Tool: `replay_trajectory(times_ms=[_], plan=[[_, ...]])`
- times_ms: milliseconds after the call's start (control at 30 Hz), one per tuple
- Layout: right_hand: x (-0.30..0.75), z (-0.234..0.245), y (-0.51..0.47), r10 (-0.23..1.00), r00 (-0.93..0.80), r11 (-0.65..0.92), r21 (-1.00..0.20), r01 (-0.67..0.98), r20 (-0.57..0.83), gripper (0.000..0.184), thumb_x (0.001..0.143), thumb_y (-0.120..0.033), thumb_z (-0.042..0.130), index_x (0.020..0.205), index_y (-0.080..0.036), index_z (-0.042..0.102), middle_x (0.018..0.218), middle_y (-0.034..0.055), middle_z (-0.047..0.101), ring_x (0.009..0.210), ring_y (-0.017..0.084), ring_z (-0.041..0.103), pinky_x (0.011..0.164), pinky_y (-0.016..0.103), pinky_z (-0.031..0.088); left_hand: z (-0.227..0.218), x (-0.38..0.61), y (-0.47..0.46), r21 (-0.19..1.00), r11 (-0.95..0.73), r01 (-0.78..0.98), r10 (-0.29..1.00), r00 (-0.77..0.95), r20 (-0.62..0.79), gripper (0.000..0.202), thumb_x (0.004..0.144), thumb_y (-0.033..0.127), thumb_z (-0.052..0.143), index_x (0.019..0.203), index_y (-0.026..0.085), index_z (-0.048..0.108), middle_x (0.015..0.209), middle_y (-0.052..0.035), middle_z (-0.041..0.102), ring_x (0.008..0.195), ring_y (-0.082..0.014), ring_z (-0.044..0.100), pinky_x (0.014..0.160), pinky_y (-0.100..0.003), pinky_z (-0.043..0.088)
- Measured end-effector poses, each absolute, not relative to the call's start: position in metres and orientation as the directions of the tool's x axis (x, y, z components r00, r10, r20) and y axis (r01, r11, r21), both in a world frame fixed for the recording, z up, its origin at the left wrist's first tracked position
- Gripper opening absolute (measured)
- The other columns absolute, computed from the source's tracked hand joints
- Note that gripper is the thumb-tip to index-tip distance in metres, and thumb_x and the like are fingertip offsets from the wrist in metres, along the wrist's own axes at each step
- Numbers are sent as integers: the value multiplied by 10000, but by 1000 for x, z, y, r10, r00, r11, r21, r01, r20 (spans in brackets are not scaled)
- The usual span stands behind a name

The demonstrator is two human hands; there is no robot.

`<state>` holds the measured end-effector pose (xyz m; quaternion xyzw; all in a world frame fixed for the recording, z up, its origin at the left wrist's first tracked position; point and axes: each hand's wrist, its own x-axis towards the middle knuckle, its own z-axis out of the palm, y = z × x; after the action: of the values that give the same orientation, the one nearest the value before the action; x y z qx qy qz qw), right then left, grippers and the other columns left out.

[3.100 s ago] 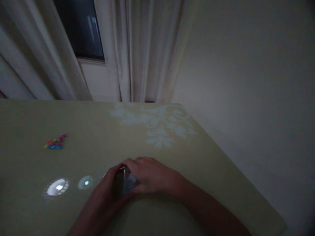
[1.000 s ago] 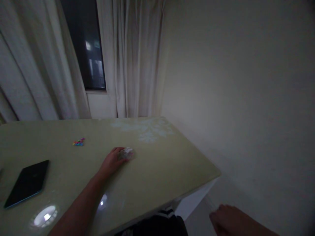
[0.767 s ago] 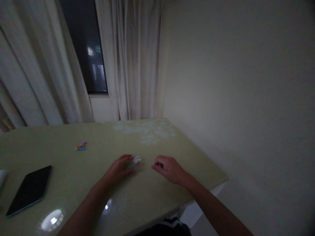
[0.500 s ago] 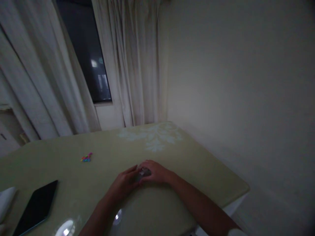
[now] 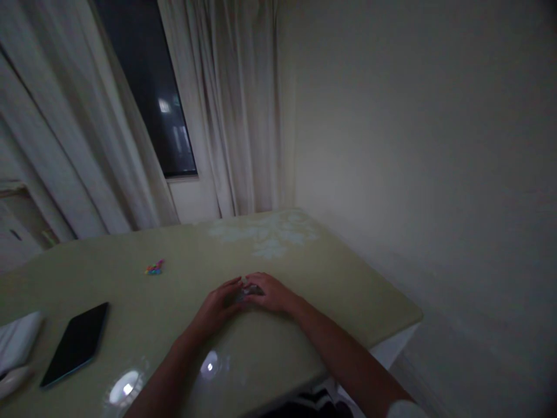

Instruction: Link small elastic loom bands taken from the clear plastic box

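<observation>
My left hand (image 5: 219, 306) and my right hand (image 5: 270, 294) meet over the middle of the table, fingertips close together. Between them is a small, clear, shiny thing (image 5: 251, 291), perhaps of plastic; its kind is too blurred to make out. The thumb and fingers of my right hand curl around its right side. On the other side, my left hand's bent fingers close in on it. Part of it is hidden by the fingers. Farther back on the left lies a little heap of bright coloured pieces (image 5: 154, 267).
The table (image 5: 187, 249) has a pale leaf pattern near its far corner. A dark flat tablet (image 5: 77, 343) lies at the left, beside a white object (image 5: 21, 339) and a pale rounded thing (image 5: 14, 381). Curtains and a wall stand behind. Lamp reflections shine on the tabletop.
The view has shifted slightly, showing more of the table's near edge. Both hands stay together around the clear thing, of which less shows; my left thumb and fingers are a little farther apart.
</observation>
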<state>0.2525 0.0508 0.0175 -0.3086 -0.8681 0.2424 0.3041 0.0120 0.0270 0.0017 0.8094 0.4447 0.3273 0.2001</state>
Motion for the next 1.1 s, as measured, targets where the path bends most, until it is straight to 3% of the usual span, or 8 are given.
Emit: replay_trajectory(times_ms=[267,500,700,867,1100], plan=[[256,18,55,677,-640,669,-666,330,362,426,863,-365,847,1229,-191,716,1317,118,695,1227,259,646,1087,375,477,1,6,26,610,-547,573,836,418,356,526,868,444,768,1372,312,695,1489,-75,649,1346,-297,632,1149,-442,494],[260,19,54,703,-621,664,-632,399,347,479,858,-427,845,1268,-209,727,1465,150,597,1388,289,530,1180,430,395,1,9,23,595,-548,588,836,393,381,502,884,381,753,1367,271,673,1466,-107,658,1335,-293,633,1142,-467,497],[260,22,56,697,-624,681,-598,422,354,543,838,-457,860,1291,-199,706,1285,121,689,1237,267,616,1120,392,448,3,10,22,565,-536,628,843,369,390,514,858,395,774,1350,273,686,1430,-100,688,1287,-296,668,1120,-468,516],[259,20,57,709,-609,675,-590,443,355,518,840,-472,856,1259,-201,716,1246,111,695,1197,260,625,1079,376,466,3,10,23,540,-508,671,857,330,396,447,853,440,761,1264,264,754,1324,-111,753,1198,-322,718,1064,-486,553],[262,19,59,713,-601,678,-574,460,362,484,886,-464,817,1283,-209,708,1302,116,684,1245,255,606,1103,374,441,6,12,25,507,-532,678,841,353,410,297,916,414,656,1135,286,811,1140,-73,821,1017,-268,778,937,-380,607]])
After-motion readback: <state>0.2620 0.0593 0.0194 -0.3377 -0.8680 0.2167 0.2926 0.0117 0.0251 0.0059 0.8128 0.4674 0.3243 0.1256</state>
